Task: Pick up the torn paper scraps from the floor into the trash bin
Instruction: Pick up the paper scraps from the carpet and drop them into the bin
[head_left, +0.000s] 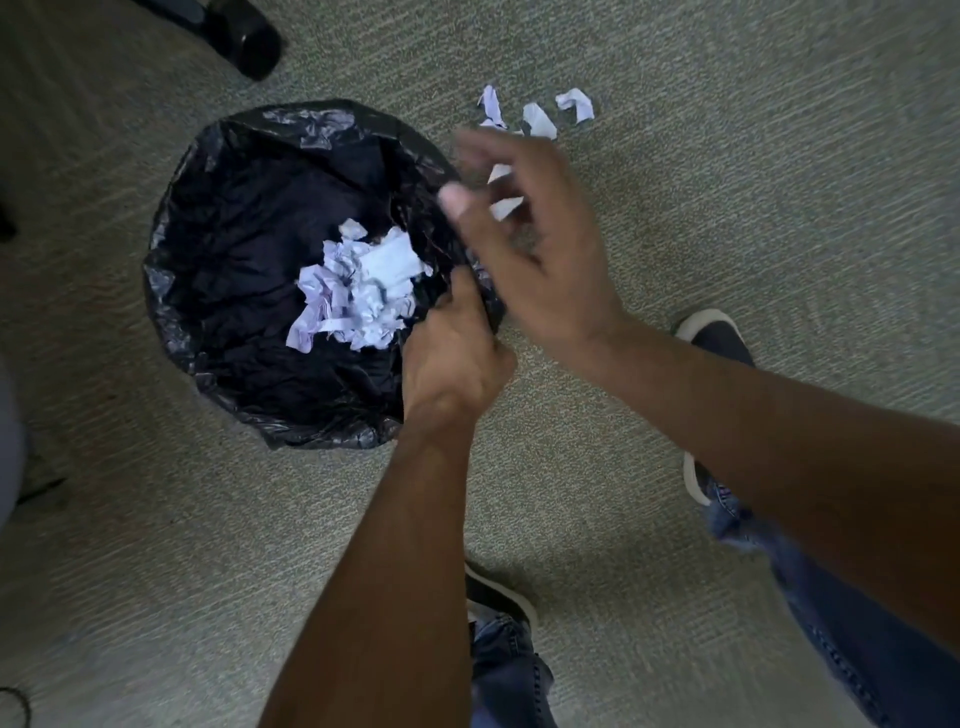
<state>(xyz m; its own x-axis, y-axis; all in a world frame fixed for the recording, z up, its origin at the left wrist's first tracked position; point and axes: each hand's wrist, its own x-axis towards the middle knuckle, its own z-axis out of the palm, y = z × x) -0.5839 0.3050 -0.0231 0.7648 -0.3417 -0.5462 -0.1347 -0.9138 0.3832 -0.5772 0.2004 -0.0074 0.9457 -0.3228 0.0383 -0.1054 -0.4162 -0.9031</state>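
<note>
Left hand (457, 358) is seen at near-right rim of trash bin (171, 249), fingers clamped on the black liner edge. Right hand (535, 244), blurred, fingers spread apart, empty. Scrap pile (358, 291) lies inside bin. Loose scraps (540, 119) remain beyond on open carpet (779, 182).

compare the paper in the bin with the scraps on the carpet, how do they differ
The paper in the bin is one heaped, tangled pile on the black liner; the scraps on the carpet lie spread out as separate pieces. The binned pile holds far more paper, including long strips, while the floor pieces are few and short. The right hand partly covers the floor scraps. Both are torn, crumpled white paper.
</note>
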